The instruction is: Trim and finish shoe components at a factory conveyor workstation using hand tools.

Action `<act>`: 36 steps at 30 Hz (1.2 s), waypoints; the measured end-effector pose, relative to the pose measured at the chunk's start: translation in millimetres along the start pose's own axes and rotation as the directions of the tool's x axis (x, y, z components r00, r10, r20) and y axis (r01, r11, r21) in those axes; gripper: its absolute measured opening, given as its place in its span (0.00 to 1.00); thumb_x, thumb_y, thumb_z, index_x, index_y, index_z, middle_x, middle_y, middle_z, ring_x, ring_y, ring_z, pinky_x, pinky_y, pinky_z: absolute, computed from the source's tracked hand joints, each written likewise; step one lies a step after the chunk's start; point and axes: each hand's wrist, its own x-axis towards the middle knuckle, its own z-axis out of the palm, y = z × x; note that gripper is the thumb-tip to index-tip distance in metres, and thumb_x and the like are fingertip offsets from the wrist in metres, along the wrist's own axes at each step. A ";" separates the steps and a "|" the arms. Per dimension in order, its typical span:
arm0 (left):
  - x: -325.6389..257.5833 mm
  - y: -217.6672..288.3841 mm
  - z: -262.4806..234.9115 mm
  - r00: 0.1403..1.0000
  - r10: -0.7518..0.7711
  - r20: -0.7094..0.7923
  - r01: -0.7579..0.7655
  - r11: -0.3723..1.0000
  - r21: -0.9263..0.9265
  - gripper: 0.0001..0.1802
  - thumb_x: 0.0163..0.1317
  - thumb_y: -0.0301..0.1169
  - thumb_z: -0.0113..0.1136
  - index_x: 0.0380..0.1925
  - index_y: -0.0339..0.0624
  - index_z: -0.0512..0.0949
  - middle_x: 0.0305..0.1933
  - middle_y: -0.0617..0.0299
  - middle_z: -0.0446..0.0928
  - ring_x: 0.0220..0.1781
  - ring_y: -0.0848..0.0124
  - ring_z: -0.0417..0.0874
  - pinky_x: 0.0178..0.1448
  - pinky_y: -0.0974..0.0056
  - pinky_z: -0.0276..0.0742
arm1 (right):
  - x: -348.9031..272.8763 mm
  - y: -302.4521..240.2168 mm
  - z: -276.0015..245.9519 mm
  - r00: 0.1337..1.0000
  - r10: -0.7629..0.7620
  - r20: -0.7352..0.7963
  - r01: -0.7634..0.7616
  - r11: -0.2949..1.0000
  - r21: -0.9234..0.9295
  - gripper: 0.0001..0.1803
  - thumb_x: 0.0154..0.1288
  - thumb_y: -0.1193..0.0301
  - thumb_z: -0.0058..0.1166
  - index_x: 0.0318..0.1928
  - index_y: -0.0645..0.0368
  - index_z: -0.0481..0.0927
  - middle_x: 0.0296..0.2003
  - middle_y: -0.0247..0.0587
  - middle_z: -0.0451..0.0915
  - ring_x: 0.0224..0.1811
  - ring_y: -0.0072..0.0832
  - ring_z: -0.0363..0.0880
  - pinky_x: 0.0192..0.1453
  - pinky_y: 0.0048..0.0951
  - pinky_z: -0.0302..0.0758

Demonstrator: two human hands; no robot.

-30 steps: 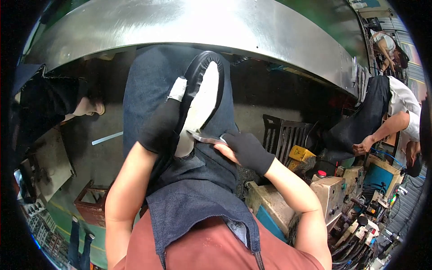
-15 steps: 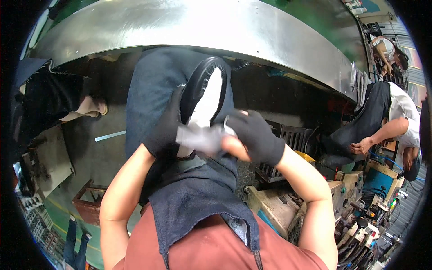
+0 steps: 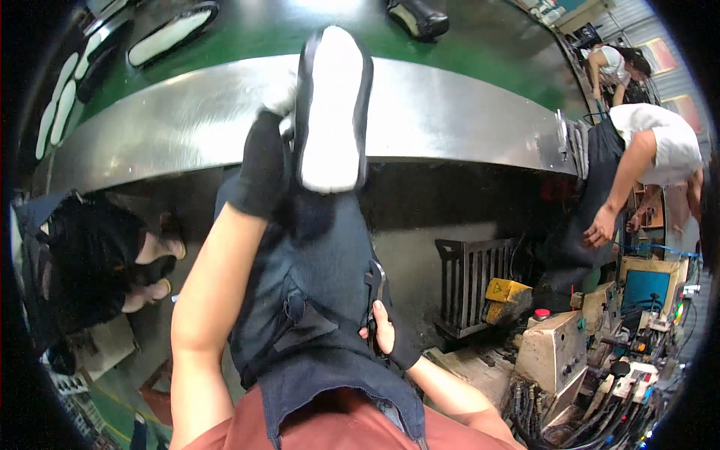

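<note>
My left hand (image 3: pixel 262 161), in a black fingerless glove, holds a black shoe upper with a white bottom (image 3: pixel 334 112) up over the metal table edge. The white bottom faces me, with black material wrapped around its rim. My fingers are partly hidden by the shoe and blurred. Low beside my right thigh, my gloved right hand (image 3: pixel 391 339) is closed around the handle of a pair of pincers (image 3: pixel 375 283). The pincers' curved metal head points away from me, resting against or close to my dark trousers.
Across the front runs a shiny metal ledge (image 3: pixel 450 124) bordering a green surface (image 3: pixel 495 82). Other shoes (image 3: pixel 171 36) lie there, including a dark one (image 3: pixel 421 19). Right are a slatted black rack (image 3: pixel 469 281), a yellow box (image 3: pixel 506 291), a control box (image 3: pixel 551 349) and a co-worker (image 3: pixel 645 150).
The shoe has gone from my lap forward and up over the ledge in my left hand. My right hand has left the shoe and dropped back toward my thigh with the pincers.
</note>
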 end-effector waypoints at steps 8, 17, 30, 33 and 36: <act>-75.9 -22.1 -2.8 0.428 -0.265 0.864 -0.896 -0.245 0.369 0.26 0.56 0.37 0.69 0.54 0.41 0.76 0.54 0.50 0.77 0.57 0.56 0.79 0.65 0.55 0.73 | 2.0 -15.3 -5.9 0.985 -0.145 0.091 0.149 0.988 -0.041 0.30 0.78 0.45 0.36 0.36 0.60 0.73 0.24 0.29 0.71 0.23 0.20 0.76 0.29 0.25 0.74; -92.3 42.5 -93.7 0.843 0.006 0.537 -0.521 -0.236 0.820 0.16 0.53 0.36 0.71 0.40 0.42 0.82 0.44 0.52 0.81 0.46 0.54 0.83 0.51 0.55 0.80 | 7.2 6.8 -5.2 0.977 -0.186 0.102 0.195 0.977 -0.083 0.26 0.79 0.50 0.38 0.33 0.60 0.73 0.22 0.31 0.72 0.22 0.21 0.78 0.28 0.28 0.73; 167.4 218.6 -208.6 0.899 0.412 0.149 0.016 -0.371 0.929 0.48 0.53 0.51 0.71 0.66 0.31 0.63 0.65 0.39 0.70 0.68 0.49 0.71 0.70 0.54 0.67 | 85.8 -72.9 31.4 0.997 -0.065 0.044 0.072 0.980 -0.185 0.29 0.75 0.46 0.42 0.45 0.64 0.76 0.30 0.43 0.78 0.20 0.28 0.79 0.20 0.26 0.75; 248.3 249.9 -249.1 0.868 0.493 0.059 0.224 -0.495 0.840 0.62 0.44 0.57 0.76 0.70 0.30 0.56 0.72 0.33 0.58 0.75 0.45 0.59 0.75 0.52 0.60 | 141.9 -81.7 43.6 0.996 -0.050 0.068 0.063 0.978 -0.199 0.30 0.75 0.46 0.42 0.45 0.65 0.76 0.30 0.43 0.78 0.20 0.28 0.78 0.20 0.27 0.75; 292.8 309.9 -291.1 0.781 0.625 -0.001 0.453 -0.564 0.691 0.68 0.41 0.65 0.71 0.74 0.38 0.51 0.77 0.40 0.50 0.79 0.44 0.49 0.77 0.48 0.56 | 188.1 -98.1 66.3 0.988 -0.084 0.133 0.111 0.971 -0.212 0.30 0.75 0.45 0.42 0.45 0.65 0.76 0.29 0.43 0.78 0.20 0.28 0.78 0.20 0.27 0.75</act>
